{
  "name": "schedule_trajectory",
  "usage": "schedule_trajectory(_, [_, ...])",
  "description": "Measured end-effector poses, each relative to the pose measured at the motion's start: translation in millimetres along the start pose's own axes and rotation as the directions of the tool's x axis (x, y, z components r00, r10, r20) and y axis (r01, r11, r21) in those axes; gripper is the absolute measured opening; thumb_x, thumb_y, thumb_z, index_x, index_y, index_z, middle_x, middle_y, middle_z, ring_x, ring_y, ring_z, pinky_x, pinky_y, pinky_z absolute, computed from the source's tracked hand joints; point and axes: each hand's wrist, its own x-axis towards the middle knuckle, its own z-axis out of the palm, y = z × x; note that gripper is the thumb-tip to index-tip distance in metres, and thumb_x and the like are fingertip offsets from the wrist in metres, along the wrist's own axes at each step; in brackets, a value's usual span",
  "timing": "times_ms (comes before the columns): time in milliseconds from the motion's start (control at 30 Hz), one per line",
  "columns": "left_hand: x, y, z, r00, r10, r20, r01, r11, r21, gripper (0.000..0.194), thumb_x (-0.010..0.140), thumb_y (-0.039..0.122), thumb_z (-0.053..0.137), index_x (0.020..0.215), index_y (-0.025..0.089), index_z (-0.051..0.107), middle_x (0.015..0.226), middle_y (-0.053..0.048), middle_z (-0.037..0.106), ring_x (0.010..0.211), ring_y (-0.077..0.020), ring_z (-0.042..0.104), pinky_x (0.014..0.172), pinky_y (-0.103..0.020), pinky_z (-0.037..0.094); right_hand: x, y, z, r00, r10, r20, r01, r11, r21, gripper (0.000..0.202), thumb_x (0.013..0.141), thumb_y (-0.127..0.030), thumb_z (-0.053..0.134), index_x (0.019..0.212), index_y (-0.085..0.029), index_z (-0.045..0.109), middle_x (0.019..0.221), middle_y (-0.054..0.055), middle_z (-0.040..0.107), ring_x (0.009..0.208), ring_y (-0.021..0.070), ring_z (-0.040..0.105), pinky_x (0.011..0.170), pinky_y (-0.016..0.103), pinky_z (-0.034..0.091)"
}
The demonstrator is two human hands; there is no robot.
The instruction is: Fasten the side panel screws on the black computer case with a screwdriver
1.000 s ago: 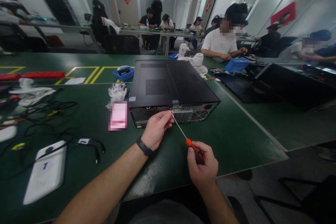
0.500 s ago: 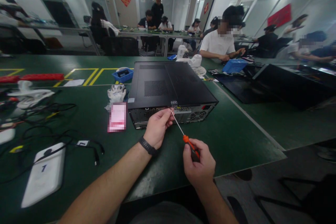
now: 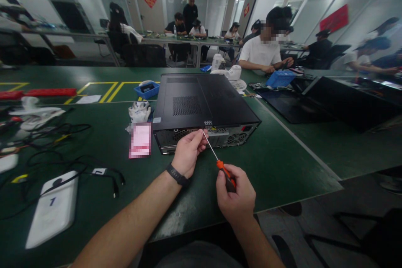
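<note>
- The work in hand looks like screwdriver work on the back of the computer case point(image 3: 204, 98): the screwdriver point(image 3: 219, 162) points away, its tip at the panel's upper edge or just short of it; which, I cannot tell.
- The right hand point(image 3: 237, 197) is wrapped around the orange-and-black handle.
- The left hand point(image 3: 188, 153) has thumb and fingertips together at the tip; whether they pinch the shaft or a small screw is hidden.
- The next move seems to call for a steady tip, a shaft in line with its target, and light pressure.
- The case lies flat mid-counter point(image 3: 289, 163), its back facing near.
- It is black on top, with a perforated vent point(image 3: 186, 106) on the left; the back shows bare metal and, at right, a round fan grille point(image 3: 236, 139).
</note>
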Motion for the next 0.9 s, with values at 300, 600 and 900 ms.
schedule_trajectory(300, [-22.5,15.0,-7.9,0.988,0.146,0.041,-0.152,0.942,0.298,0.028,0.079,0.042,0.09,0.091,0.018,0.083,0.085,-0.006,0.077,0.079,-0.0167,0.065,0.071,-0.027,0.048,9.2,-10.0,-9.1,1.0,-0.004,0.028,0.006,0.998,-0.062,0.015,0.091,-0.026,0.065,0.106,-0.024,0.065,0.085,0.003,0.071,0.071,0.018,0.067,0.069,0.032,0.059])
schedule_trajectory(600, [-12.3,89.8,-28.5,0.64,0.651,0.408,-0.543,0.008,0.84,0.028,0.099,0.038,0.064,0.114,0.019,0.077,0.118,-0.012,0.076,0.116,-0.03,0.067,0.108,-0.046,0.048,25.5,-26.8,-33.8,0.989,-0.087,0.118,0.094,0.994,-0.049,0.023,0.094,-0.024,0.065,0.116,-0.026,0.069,0.095,0.005,0.077,0.082,0.0201,0.073,0.077,0.034,0.063])
schedule_trajectory(900, [43.5,118.9,-52.4,0.839,0.451,0.303,-0.246,-0.18,0.952,0.074,0.097,0.062,0.06,0.145,0.005,0.061,0.145,-0.025,0.064,0.14,-0.0414,0.056,0.119,-0.055,0.044,26.7,-30.4,-27.5,0.995,-0.074,0.065,0.079,0.994,-0.073,0.016,0.097,-0.029,0.064,0.111,-0.025,0.069,0.088,0.004,0.076,0.074,0.0187,0.072,0.071,0.033,0.063])
